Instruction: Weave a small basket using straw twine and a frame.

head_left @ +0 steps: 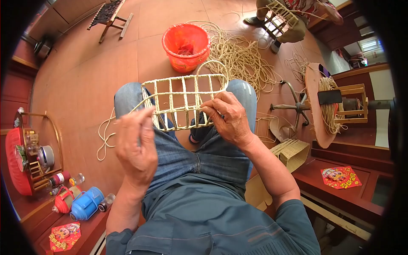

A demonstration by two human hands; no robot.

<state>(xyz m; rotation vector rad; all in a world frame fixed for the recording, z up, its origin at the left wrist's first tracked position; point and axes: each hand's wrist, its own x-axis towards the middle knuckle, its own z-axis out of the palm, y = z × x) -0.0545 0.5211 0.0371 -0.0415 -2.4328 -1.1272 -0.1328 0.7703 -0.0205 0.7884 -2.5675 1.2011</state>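
Note:
A pale open lattice frame (178, 92), wound with cord, rests across my jeans-clad knees. A loose loop of cord (212, 62) arches above its right end. My right hand (227, 119) is closed on the near side of the frame, thumb and fingertips pinched at a cord-wrapped bar. My left hand (136, 148), slightly blurred, is at the frame's near left, fingers bent together on a length of cord that runs diagonally across the left end. More cord (103, 140) hangs down behind it to the floor.
Ahead lie a red bucket (185, 42) and tangled cord (242, 63). A person (289, 23) sits top right, near a stool (108, 19) top left. Right are a chair base (297, 106), board with cord (314, 102), woven basket (293, 155); left, blue flask (85, 204), red stool (15, 159).

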